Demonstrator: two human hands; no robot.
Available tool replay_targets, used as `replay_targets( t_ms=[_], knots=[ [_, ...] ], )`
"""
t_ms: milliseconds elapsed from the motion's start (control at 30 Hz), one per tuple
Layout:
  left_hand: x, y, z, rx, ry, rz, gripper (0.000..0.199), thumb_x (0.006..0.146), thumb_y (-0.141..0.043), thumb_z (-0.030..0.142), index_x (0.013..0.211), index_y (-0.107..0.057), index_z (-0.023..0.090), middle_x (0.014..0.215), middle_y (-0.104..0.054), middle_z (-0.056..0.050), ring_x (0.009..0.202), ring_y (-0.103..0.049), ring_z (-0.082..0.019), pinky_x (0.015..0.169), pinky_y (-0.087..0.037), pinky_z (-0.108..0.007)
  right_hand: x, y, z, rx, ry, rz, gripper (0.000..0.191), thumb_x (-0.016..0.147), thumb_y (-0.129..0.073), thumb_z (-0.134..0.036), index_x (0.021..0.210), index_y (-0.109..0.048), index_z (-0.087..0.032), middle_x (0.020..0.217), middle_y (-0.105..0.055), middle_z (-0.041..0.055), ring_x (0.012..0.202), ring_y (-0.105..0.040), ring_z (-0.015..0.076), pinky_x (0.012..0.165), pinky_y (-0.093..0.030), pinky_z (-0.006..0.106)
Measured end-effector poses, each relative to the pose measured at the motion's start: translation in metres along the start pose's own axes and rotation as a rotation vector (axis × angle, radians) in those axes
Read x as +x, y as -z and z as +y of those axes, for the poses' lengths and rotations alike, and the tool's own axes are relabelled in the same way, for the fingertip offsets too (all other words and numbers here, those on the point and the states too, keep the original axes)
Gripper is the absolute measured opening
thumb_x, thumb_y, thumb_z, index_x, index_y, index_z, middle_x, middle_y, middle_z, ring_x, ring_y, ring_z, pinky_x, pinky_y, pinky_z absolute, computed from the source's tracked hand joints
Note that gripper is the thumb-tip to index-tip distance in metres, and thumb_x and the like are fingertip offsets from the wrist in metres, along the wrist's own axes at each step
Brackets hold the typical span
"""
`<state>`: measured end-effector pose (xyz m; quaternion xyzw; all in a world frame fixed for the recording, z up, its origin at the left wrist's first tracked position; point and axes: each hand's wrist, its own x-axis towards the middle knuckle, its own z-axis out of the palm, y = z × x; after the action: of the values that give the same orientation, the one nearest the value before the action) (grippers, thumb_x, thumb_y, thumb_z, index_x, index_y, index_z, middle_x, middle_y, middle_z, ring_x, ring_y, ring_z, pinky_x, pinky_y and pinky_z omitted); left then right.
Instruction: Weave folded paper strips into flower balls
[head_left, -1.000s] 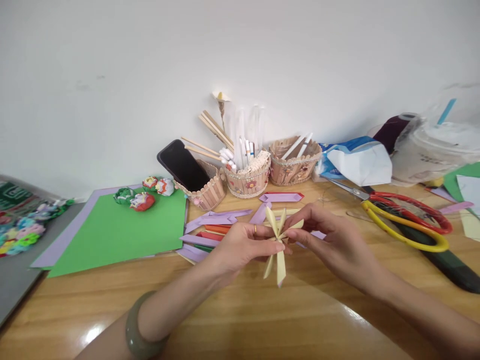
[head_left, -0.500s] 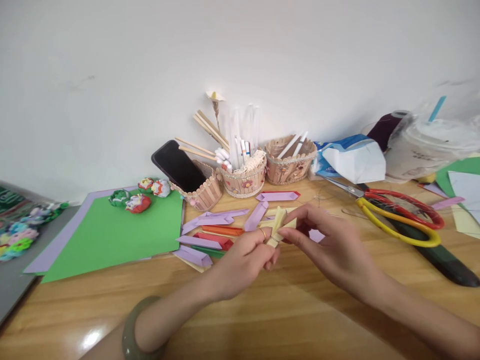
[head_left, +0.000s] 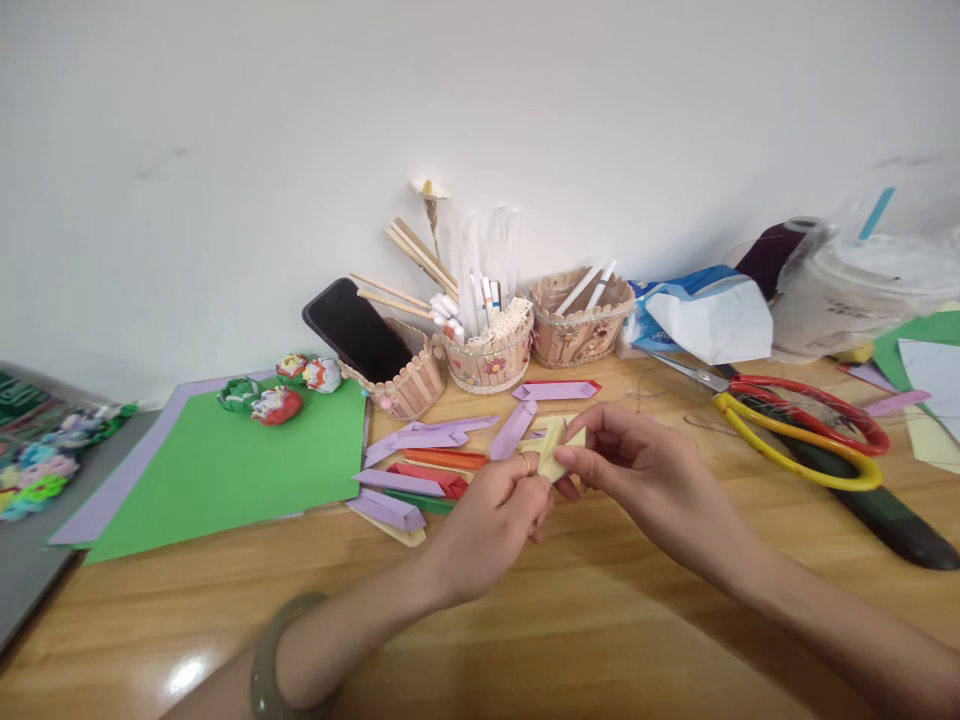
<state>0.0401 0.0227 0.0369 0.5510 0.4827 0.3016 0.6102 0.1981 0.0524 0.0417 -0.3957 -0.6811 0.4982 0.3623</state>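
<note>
Folded yellow paper: left hand grips its lower end, right hand pinches its right side. Purple paper strips lie behind on the table.

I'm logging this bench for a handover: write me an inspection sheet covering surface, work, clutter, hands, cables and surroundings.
Surface: wooden table, glossy, bright reflection at lower left.
Work: pale yellow folded paper in the hands; folded strips lie just beyond the left hand.
Clutter: scissors to the right; phone propped in a basket; green sheet to the left.
Hands: left and right hand both grip the paper.
Cables: nothing seen.
Surroundings: pale wall behind.
</note>
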Motion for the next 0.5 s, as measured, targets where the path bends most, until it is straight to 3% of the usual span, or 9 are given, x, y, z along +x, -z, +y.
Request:
replay_targets(
  t_ms=[133, 233, 367, 500],
  knots=[
    [-0.001, 0.000, 0.002, -0.026, -0.001, -0.024, 0.022, 0.083, -0.033, 0.025, 0.074, -0.051, 0.017, 0.058, -0.039, 0.003, 0.059, -0.039, -0.012, 0.058, -0.038, -0.026, 0.003, 0.000, -0.004, 0.113, -0.049, -0.035, 0.020, 0.081, -0.055, -0.036, 0.073, -0.052, -0.018, 0.058, -0.056, -0.0019, 0.054, -0.054, 0.0120, 0.051, -0.043, 0.024],
    [0.000, 0.001, 0.003, -0.065, 0.006, -0.035, 0.022, 0.083, -0.036, 0.026, 0.073, -0.053, 0.016, 0.059, -0.040, 0.003, 0.058, -0.040, -0.011, 0.058, -0.039, -0.025, 0.004, 0.001, -0.003, 0.062, -0.037, -0.027, 0.021, 0.081, -0.055, -0.036, 0.072, -0.052, -0.018, 0.057, -0.055, -0.0020, 0.054, -0.053, 0.0118, 0.050, -0.042, 0.024],
    [0.004, 0.006, 0.002, -0.212, 0.052, -0.132, 0.030, 0.084, -0.036, 0.030, 0.070, -0.058, 0.014, 0.067, -0.055, -0.002, 0.059, -0.048, -0.011, 0.059, -0.039, -0.025, 0.006, 0.006, 0.002, -0.049, -0.029, 0.005, 0.022, 0.080, -0.056, -0.037, 0.072, -0.051, -0.018, 0.062, -0.053, -0.0008, 0.056, -0.052, 0.0123, 0.051, -0.042, 0.026],
    [0.007, 0.011, 0.001, -0.369, 0.075, -0.218, 0.024, 0.081, -0.046, 0.029, 0.086, -0.065, 0.015, 0.074, -0.064, -0.005, 0.063, -0.053, -0.012, 0.060, -0.040, -0.024, 0.008, 0.013, 0.002, -0.006, -0.045, -0.003, 0.021, 0.078, -0.059, -0.037, 0.084, -0.051, -0.018, 0.066, -0.054, -0.0014, 0.056, -0.052, 0.0119, 0.047, -0.042, 0.024]
  ],
)
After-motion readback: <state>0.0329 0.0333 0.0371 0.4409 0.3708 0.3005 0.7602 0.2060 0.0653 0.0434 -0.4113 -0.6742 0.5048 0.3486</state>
